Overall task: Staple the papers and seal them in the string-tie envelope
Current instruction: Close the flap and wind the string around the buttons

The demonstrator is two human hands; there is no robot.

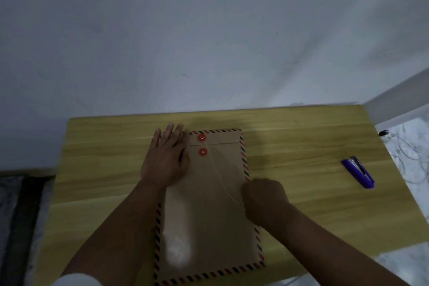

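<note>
Looking like a plain room at home: small wood-grain table point(301, 137) sitting against a bare white wall point(209, 30), marble-pattern floor point(408, 146) showing beside it.

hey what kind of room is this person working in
Probably a plain home or small office corner: a wooden desk pushed against a bare pale wall, with a purple stapler and a string-tie envelope on it.
</note>
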